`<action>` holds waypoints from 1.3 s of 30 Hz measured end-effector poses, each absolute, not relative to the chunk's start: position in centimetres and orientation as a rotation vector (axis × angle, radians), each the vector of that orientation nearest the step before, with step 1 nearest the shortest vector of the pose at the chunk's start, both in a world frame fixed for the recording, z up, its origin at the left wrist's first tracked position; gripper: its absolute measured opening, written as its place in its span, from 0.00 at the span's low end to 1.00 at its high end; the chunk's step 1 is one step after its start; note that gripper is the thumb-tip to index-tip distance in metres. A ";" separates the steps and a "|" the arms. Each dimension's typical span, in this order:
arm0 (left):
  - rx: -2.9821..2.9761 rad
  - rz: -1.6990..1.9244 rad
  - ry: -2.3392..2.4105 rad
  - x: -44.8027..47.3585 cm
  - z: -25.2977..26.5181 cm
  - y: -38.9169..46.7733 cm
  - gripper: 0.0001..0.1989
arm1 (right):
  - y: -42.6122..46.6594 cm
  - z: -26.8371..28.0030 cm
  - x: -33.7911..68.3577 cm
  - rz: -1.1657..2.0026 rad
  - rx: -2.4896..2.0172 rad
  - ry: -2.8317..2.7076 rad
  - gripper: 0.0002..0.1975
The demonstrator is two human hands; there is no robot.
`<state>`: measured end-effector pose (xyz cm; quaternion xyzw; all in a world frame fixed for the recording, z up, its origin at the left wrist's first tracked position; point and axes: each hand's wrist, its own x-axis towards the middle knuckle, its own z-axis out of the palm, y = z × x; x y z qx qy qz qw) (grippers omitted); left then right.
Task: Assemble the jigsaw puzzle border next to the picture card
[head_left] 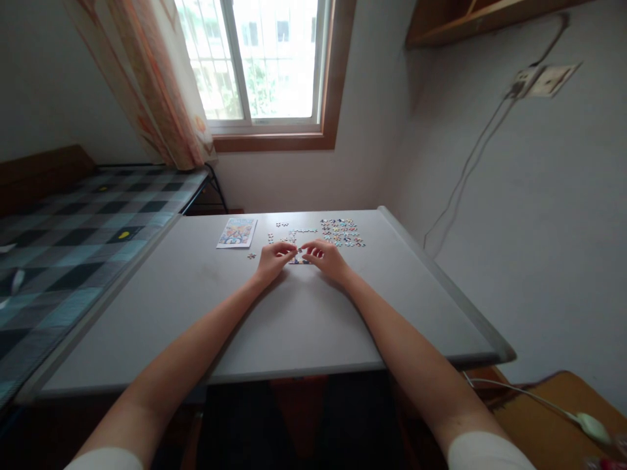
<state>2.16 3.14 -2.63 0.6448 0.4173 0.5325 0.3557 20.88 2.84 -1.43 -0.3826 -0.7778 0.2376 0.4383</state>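
Observation:
Near the far side of the grey table point(313, 313), my left hand point(275, 262) and my right hand point(327, 258) meet fingertip to fingertip. Between them shows a small jigsaw puzzle piece point(300, 250), pinched by the fingers of both hands. Below the fingers lies a joined strip of puzzle pieces point(300, 262), partly covered by my hands. Another joined strip point(304, 230) lies just beyond them. Many loose pieces point(341, 232) are spread in rows to the right, and a few lie left of the strips. A single cluster point(251, 256) rests beside my left hand.
A printed picture sheet point(237, 233) lies at the table's back left. A checked bed point(122, 215) stands along the left side, below a curtain point(147, 85) and window. To the right are a wall with a hanging cable point(463, 186) and a brown stool-like surface point(563, 411).

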 end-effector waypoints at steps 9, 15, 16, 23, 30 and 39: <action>1.738 1.320 1.035 2.1 -2.5 2.9 0.12 | 2.4 -1.4 20.3 0.441 -0.935 -1.988 0.05; 2.186 1.410 1.228 2.1 -2.0 2.0 0.11 | 2.4 -1.0 20.6 0.473 -0.979 -1.885 0.06; 2.272 1.390 1.263 2.1 -2.0 1.9 0.10 | 2.5 -1.0 20.6 0.480 -0.982 -1.877 0.06; 2.367 1.387 1.307 1.9 -2.3 2.1 0.08 | 2.4 -1.1 20.6 0.477 -0.953 -1.869 0.04; 2.339 1.360 1.280 1.8 -2.5 2.2 0.10 | 2.6 -1.4 20.7 0.488 -0.960 -1.895 0.04; 2.413 1.280 1.341 1.3 -2.5 2.4 0.12 | 2.8 -1.7 20.9 0.451 -0.991 -1.916 0.07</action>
